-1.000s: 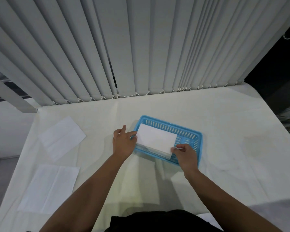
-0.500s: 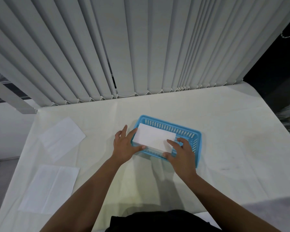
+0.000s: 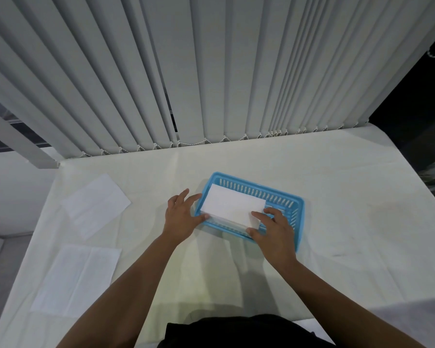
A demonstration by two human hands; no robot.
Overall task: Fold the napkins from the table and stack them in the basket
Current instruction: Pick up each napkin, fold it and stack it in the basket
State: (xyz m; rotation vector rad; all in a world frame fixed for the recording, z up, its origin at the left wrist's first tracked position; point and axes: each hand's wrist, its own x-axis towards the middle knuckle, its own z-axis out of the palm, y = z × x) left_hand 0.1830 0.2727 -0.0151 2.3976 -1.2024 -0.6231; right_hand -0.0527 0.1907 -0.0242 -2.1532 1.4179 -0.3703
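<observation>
A blue slotted basket (image 3: pixel 284 202) stands on the white table a little right of centre. A stack of folded white napkins (image 3: pixel 232 205) fills its left half. My left hand (image 3: pixel 182 217) lies at the basket's left end with fingers spread, thumb along the near rim. My right hand (image 3: pixel 274 228) rests on the stack's near right corner, its fingers straight on the top napkin and its thumb at the basket's near rim. Two more white napkins lie flat at the left: one (image 3: pixel 96 204) farther back, one (image 3: pixel 77 278) nearer me.
Vertical grey blinds (image 3: pixel 211 71) hang along the table's far edge. The table (image 3: pixel 349 222) ends in a dark gap at the right and a drop at the left. A dark garment (image 3: pixel 236 332) shows at the bottom edge.
The folded napkin has gone down onto the stack in the basket. Both hands have let go of its ends and now lie flat, fingers spread.
</observation>
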